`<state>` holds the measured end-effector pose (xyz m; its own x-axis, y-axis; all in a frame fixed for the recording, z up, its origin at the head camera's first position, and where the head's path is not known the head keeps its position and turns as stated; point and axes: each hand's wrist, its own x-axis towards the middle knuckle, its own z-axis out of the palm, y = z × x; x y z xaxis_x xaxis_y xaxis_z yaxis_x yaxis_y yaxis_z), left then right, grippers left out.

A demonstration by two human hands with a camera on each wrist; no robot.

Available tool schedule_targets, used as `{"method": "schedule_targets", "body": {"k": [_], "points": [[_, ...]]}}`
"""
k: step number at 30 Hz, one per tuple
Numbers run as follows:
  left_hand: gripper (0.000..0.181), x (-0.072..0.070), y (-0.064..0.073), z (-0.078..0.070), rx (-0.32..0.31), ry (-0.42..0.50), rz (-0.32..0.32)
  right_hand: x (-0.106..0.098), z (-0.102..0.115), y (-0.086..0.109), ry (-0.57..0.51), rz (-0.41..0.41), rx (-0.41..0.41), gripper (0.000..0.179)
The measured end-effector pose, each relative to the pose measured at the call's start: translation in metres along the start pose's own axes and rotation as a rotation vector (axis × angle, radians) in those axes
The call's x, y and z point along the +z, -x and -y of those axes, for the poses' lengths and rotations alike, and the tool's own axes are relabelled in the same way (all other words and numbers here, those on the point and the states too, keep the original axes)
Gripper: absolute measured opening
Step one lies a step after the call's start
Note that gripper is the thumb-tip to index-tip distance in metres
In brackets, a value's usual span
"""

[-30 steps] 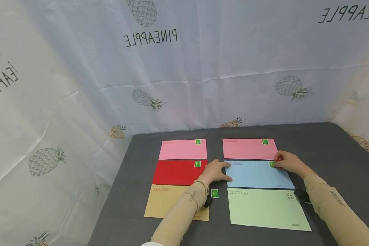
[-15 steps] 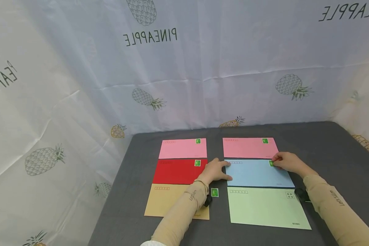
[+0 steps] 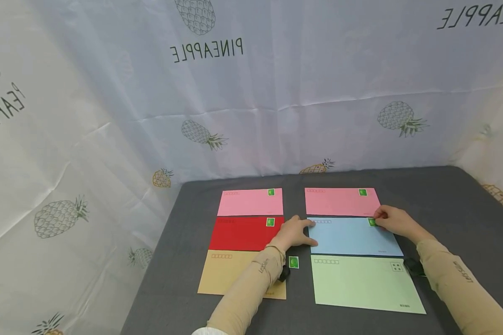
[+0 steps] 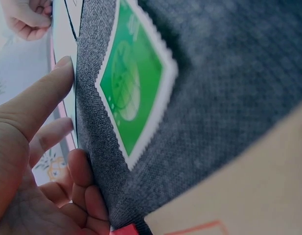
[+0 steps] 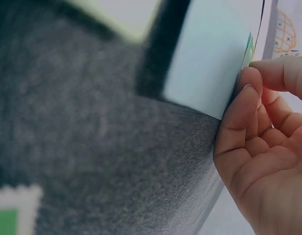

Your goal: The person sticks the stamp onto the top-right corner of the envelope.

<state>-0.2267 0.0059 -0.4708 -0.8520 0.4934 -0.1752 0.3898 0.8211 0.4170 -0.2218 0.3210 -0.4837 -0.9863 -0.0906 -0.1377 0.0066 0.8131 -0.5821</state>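
Observation:
A blue envelope lies in the middle of the right-hand column. My left hand rests at its left edge, thumb and forefinger spread and touching the paper. At the envelope's upper right corner, my right hand pinches a green stamp by its right side. The right wrist view shows this stamp edge-on at the fingertips, slightly raised from the paper. Another green stamp lies loose on the grey cloth near my left wrist; it looms large in the left wrist view.
Above the blue envelope lies a stamped pink one; below it is a pale green envelope without a stamp. The left column holds stamped pink and red envelopes and a tan one partly under my left forearm.
My right hand shifts very slightly around the stamp at the blue envelope's corner. The left hand stays in place.

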Motion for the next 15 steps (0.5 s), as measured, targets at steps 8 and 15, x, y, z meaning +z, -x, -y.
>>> {"method": "schedule_targets", "body": {"k": [8,15], "points": [[0.060,0.0006,-0.0007,-0.0003,-0.004,0.006,0.000,-0.0011,0.0011,0.0007,0.004,0.026,0.004,0.022],[0.060,0.0008,0.0009,-0.0007,-0.007,0.016,-0.003,-0.0017,0.0007,0.0014,-0.002,0.032,0.001,0.022]]}}
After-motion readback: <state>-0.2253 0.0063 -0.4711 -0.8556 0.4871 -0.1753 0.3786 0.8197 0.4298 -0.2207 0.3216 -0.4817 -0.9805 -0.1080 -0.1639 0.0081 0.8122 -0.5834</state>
